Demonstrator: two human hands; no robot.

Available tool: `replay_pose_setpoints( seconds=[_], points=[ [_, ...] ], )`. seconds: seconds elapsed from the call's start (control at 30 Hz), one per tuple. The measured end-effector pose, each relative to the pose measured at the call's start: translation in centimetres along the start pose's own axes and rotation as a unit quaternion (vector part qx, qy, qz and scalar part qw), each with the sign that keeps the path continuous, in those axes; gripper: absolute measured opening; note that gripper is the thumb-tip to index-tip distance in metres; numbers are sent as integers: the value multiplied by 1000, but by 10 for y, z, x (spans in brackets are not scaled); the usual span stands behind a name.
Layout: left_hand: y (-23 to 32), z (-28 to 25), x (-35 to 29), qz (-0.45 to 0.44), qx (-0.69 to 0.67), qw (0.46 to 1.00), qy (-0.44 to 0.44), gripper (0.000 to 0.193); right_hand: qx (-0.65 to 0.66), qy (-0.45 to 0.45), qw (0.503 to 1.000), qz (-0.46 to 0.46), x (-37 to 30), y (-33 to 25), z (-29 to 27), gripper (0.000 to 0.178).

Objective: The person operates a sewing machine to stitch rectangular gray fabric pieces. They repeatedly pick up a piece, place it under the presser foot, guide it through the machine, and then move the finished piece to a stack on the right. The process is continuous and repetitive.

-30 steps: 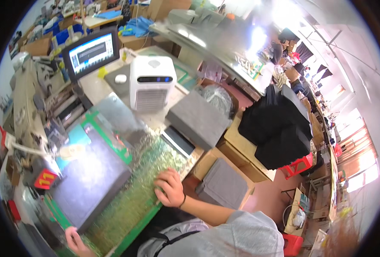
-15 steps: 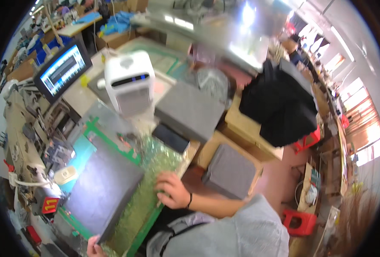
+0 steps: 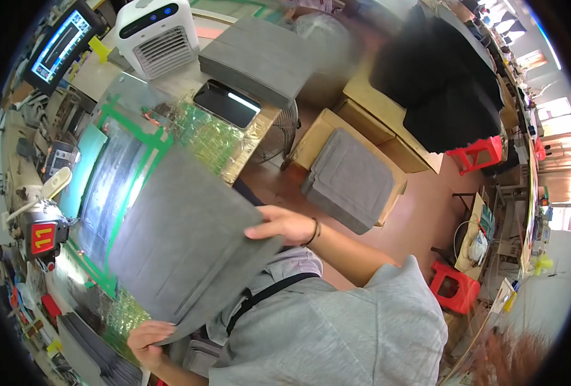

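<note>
A flat grey fabric panel with seam lines is held raised and tilted in front of me, over the table's near edge. My right hand grips its right corner, thumb on top and the fingers underneath. At the near left corner, my left hand pinches the edge. Beyond the panel lies the sewing machine's shiny work plate, bordered with green tape; the panel covers part of it.
A phone lies beside a stack of grey panels. Behind stands a white air cooler; a screen is at far left. To the right are a carton of grey pieces, black fabric and red stools.
The panel has come up off the work plate and toward me. My right hand has gone from the table edge to the panel's right corner. The view has shifted too.
</note>
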State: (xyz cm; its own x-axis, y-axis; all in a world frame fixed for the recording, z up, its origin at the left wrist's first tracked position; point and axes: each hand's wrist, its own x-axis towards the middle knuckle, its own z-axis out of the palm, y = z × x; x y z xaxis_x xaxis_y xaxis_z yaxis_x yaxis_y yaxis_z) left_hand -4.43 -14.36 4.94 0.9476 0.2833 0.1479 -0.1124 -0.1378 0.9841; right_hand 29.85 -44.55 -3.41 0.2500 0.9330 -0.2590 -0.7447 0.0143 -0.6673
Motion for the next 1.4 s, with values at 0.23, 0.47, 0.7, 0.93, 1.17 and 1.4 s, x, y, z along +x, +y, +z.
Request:
replay_pose_setpoints(
  seconds=[0.23,0.47,0.7,0.93,1.17,1.4],
  points=[
    [-23,152,67,-26,90,981,-170,34,16,353,935,-23,-183,77,-216,65],
    [-47,169,64,-114,142,970,-160,22,38,664,739,105,-359,223,-366,72],
    [-56,178,63,-137,174,964,-144,18,-148,804,574,47,-352,262,-431,83],
    [-56,188,63,-156,192,960,-128,18,-237,775,536,235,-303,243,-398,66],
    [-60,183,48,-182,205,956,-107,18,-189,831,483,200,-249,183,-337,51],
    [-61,175,41,-172,201,958,-108,19,-83,870,462,151,-243,185,-365,42]
  ],
)
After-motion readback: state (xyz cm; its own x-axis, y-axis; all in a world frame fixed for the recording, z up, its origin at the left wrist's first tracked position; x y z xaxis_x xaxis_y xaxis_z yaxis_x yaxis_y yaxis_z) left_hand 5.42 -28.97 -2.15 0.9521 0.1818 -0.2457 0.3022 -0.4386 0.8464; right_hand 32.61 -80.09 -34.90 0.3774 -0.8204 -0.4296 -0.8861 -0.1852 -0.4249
